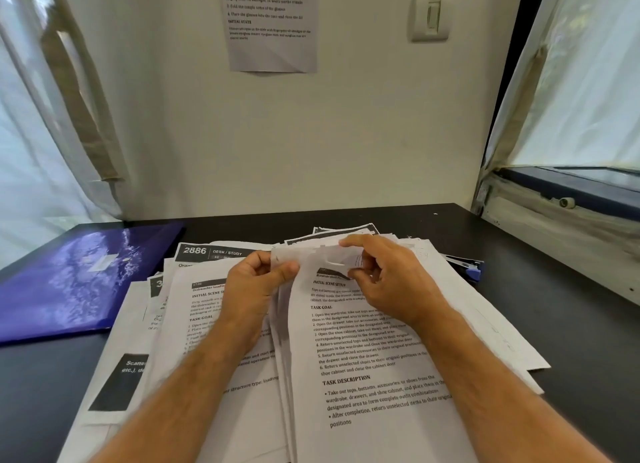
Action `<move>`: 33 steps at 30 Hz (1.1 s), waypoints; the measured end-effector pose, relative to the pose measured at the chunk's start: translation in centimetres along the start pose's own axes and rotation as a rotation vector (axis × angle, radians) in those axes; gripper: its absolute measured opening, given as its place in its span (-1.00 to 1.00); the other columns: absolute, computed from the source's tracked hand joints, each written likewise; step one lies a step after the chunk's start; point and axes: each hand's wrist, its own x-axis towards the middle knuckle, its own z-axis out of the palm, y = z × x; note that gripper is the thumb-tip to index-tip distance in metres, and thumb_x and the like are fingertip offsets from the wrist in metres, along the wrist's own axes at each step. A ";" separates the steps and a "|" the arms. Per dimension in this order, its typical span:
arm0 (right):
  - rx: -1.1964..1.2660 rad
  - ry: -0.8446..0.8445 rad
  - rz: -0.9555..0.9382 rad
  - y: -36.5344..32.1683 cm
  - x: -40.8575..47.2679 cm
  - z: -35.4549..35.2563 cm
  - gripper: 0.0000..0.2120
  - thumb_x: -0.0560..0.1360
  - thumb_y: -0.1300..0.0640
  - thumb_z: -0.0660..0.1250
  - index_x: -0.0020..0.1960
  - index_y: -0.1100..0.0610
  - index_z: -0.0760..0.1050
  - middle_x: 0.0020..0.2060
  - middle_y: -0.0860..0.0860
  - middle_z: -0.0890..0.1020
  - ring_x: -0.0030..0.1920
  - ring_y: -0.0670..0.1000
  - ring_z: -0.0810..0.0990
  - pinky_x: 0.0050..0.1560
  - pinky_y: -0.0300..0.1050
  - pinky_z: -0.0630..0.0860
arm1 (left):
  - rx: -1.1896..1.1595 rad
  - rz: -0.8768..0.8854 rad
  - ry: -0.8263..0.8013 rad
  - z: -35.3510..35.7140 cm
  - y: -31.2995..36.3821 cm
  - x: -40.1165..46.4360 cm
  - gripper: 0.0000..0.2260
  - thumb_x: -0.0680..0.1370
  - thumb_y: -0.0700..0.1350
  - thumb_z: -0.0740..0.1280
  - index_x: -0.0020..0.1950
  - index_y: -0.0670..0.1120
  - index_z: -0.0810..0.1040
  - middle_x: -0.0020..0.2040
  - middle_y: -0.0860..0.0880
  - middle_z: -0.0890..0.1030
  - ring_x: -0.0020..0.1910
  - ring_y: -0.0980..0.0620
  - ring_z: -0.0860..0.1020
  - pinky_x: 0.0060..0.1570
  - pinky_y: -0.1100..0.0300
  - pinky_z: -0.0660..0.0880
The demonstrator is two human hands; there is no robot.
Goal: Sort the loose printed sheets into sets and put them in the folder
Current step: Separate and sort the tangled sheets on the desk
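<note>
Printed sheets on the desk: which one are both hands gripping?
The wardrobe task sheet, atop the stack. The left hand and right hand pinch its curled top edge; the dishwasher sheet and 2886 sheet lie untouched.

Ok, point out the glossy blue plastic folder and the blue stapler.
glossy blue plastic folder (69,282), head view, middle of its cover.
blue stapler (468,270), head view, exposed end beside the papers.

Sheets (363,358): matt white paper, black print. Folder (69,282): glossy blue plastic, reflective. Tabletop (571,341): smooth matt black. Wall notice (270,26): creased paper. Light switch (430,19): plastic.
</note>
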 end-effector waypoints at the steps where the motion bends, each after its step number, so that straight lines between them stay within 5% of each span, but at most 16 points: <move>1: -0.011 -0.010 -0.007 0.0 0.0 0.1 -0.58 0.54 0.11 0.42 0.36 -0.10 0.45 -0.15 -0.24 0.43 -0.17 -0.15 0.50 -0.04 -0.32 0.56 | 0.052 0.010 0.015 0.2 -0.1 -0.1 -0.66 0.37 -0.06 0.49 0.05 -0.21 0.57 -0.06 -0.10 0.71 -0.03 -0.12 0.69 -0.02 -0.03 0.65; 6: -0.018 0.032 -0.021 0.5 0.1 0.4 -0.87 0.54 0.16 0.41 0.06 0.00 0.63 -0.05 -0.17 0.52 -0.10 -0.10 0.56 -0.10 -0.34 0.57 | 0.005 -0.011 0.088 0.1 -0.2 0.1 -0.76 0.54 0.00 0.38 0.09 -0.13 0.58 -0.05 -0.06 0.73 -0.06 -0.06 0.71 -0.04 -0.03 0.65; 12: 0.008 -0.007 -0.098 0.0 0.3 0.6 -0.88 0.54 0.23 0.39 -0.08 0.01 0.59 0.15 -0.12 0.62 0.01 -0.04 0.64 -0.08 -0.25 0.64 | 0.015 -0.043 0.039 -0.1 -0.5 0.5 -0.77 0.59 -0.14 0.37 0.24 -0.01 0.53 0.02 -0.02 0.73 -0.03 -0.04 0.72 0.02 -0.11 0.65; 16: -0.025 -0.119 -0.118 -0.5 0.5 1.5 -0.86 0.53 0.23 0.37 -0.15 0.04 0.54 0.45 -0.17 0.41 0.17 -0.13 0.53 -0.01 -0.36 0.60 | 0.192 0.034 -0.010 0.5 -0.7 0.1 -0.73 0.51 -0.24 0.45 0.14 0.00 0.52 0.05 -0.02 0.69 -0.08 0.04 0.69 -0.23 0.25 0.63; 22: -0.052 -0.094 -0.220 -0.5 0.4 1.2 -0.91 0.50 0.23 0.42 -0.12 0.05 0.62 0.26 -0.08 0.62 -0.05 -0.22 0.63 -0.11 -0.51 0.48 | 0.424 0.166 0.051 0.3 -1.0 0.3 -0.81 0.54 -0.16 0.43 0.15 -0.05 0.59 0.01 0.03 0.66 -0.03 0.08 0.63 -0.23 0.33 0.55; 25: -0.079 -0.108 -0.261 -0.4 0.5 1.5 -0.92 0.51 0.19 0.41 -0.04 0.05 0.65 0.14 -0.07 0.69 -0.03 -0.13 0.68 -0.03 -0.35 0.61 | 0.388 0.159 0.088 0.1 -1.1 0.5 -0.86 0.55 -0.11 0.43 0.10 -0.06 0.60 0.00 0.01 0.67 0.00 0.05 0.63 -0.15 0.25 0.57; 28: -0.087 -0.137 -0.167 -0.1 0.5 1.3 -0.89 0.53 0.19 0.38 0.00 0.03 0.65 0.00 -0.08 0.71 -0.06 -0.10 0.68 -0.05 -0.18 0.66 | 0.337 0.146 0.156 -0.1 -1.1 0.6 -0.94 0.58 -0.11 0.40 0.02 -0.06 0.57 -0.06 0.05 0.67 -0.07 0.11 0.63 -0.33 0.38 0.51; 33: -0.124 -0.104 0.007 1.3 0.4 -0.1 -0.85 0.54 0.20 0.35 0.00 0.02 0.65 -0.08 -0.08 0.70 -0.11 -0.08 0.66 -0.09 -0.18 0.65 | 0.214 0.069 0.239 -0.8 -0.9 1.1 -0.92 0.60 -0.06 0.38 0.08 0.05 0.53 -0.07 0.09 0.63 -0.14 0.11 0.62 -0.28 0.30 0.45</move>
